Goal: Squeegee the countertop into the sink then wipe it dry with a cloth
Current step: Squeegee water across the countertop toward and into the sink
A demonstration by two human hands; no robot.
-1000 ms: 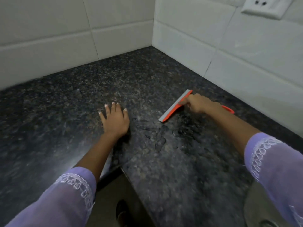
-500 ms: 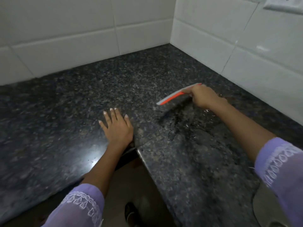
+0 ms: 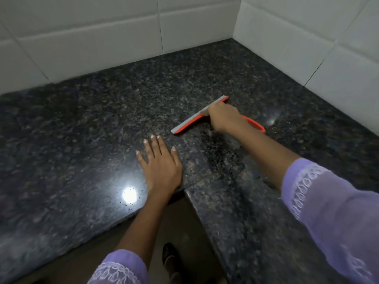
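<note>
An orange squeegee (image 3: 187,124) with a grey blade lies blade-down on the dark speckled granite countertop (image 3: 82,140), set diagonally from lower left to upper right. My right hand (image 3: 222,117) is shut around its middle, and the orange handle sticks out behind the hand. A wet smeared patch (image 3: 217,152) lies on the counter just in front of the blade, toward me. My left hand (image 3: 160,167) rests flat on the counter with its fingers spread, near the inner corner of the counter edge. No sink or cloth is in view.
White tiled walls (image 3: 102,37) close the counter at the back and on the right, meeting in a corner. The L-shaped counter edge (image 3: 196,203) wraps around me. A lamp glare spot (image 3: 129,194) shines left of my wrist. My foot (image 3: 170,259) shows on the floor below.
The squeegee was lifted off the counter half a second ago; now its blade is down on the granite again, closer to my left hand. The view has shifted left, and my left hand stays planted.
</note>
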